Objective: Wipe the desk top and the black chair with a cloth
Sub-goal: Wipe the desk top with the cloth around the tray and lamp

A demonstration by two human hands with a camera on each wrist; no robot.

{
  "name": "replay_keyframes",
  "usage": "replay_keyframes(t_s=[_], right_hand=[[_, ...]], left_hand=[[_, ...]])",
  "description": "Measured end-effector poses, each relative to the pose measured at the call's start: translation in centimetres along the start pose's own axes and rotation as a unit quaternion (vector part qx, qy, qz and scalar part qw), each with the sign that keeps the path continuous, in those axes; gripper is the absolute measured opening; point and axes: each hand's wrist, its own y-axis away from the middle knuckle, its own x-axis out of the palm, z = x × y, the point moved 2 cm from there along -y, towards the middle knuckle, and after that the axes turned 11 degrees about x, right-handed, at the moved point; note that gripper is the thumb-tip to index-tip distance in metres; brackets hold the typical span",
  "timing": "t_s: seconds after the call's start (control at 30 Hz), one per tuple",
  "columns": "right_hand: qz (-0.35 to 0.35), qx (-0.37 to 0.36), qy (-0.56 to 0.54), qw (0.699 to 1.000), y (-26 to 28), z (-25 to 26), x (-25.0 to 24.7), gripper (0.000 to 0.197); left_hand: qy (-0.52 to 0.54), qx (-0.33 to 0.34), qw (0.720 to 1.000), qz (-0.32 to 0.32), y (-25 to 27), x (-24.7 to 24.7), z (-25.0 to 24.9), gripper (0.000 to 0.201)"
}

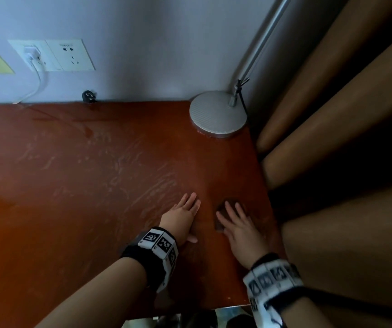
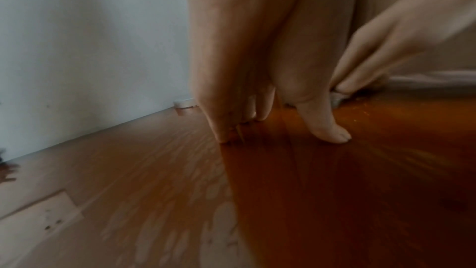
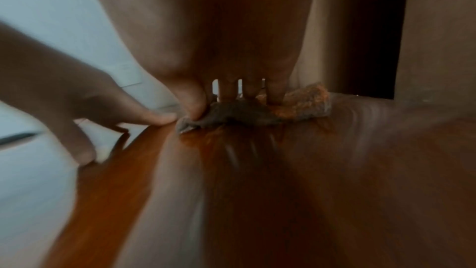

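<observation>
The reddish-brown desk top (image 1: 95,174) carries pale wet streaks across its middle. My right hand (image 1: 237,223) lies flat near the desk's right edge, fingers spread and straight, pressing a small brown cloth (image 1: 220,209) onto the wood. In the right wrist view the cloth (image 3: 244,115) is bunched under the fingertips (image 3: 274,97), with the thumb on its left edge. My left hand (image 1: 183,214) rests flat on the bare desk just left of the cloth, fingers straight, holding nothing. The black chair is not in view.
A round silver lamp base (image 1: 217,113) with a slanted pole stands at the back right corner. Brown curtain folds (image 1: 332,114) hang close along the desk's right edge. Wall sockets (image 1: 69,54) with a white charger and cable sit above the back edge, and a black plug (image 1: 89,97) lies there.
</observation>
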Motion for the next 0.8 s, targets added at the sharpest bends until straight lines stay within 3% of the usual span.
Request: replay_keyframes(t_s=[0.17,0.33,0.43,0.57,0.7,0.8], right_hand=[[-0.004,0.072,0.033,0.997,-4.2,-0.2,-2.5,0.049],[-0.064,0.019,0.045,0.997,2.0,0.1,2.2,0.046],[-0.041,-0.012,0.015,0.999,5.9,0.1,4.7,0.055],[-0.071,0.033,0.017,0.997,3.2,-0.8,2.5,0.049],[-0.021,0.103,0.025,0.994,0.3,-1.2,0.1,0.050],[-0.086,0.075,0.061,0.992,3.1,-0.9,2.1,0.057]], left_hand=[[-0.006,-0.011,1.000,0.016,0.0,-0.3,-0.2,0.104],[0.001,-0.013,1.000,0.010,0.1,-0.4,-0.2,0.105],[-0.010,-0.013,1.000,0.012,0.3,-0.4,-0.4,0.102],[-0.028,-0.008,0.999,0.017,1.0,0.3,-0.9,0.096],[-0.044,-0.009,0.999,0.019,2.0,1.0,-1.3,0.096],[-0.046,-0.006,0.999,0.019,2.1,1.0,-1.4,0.096]])
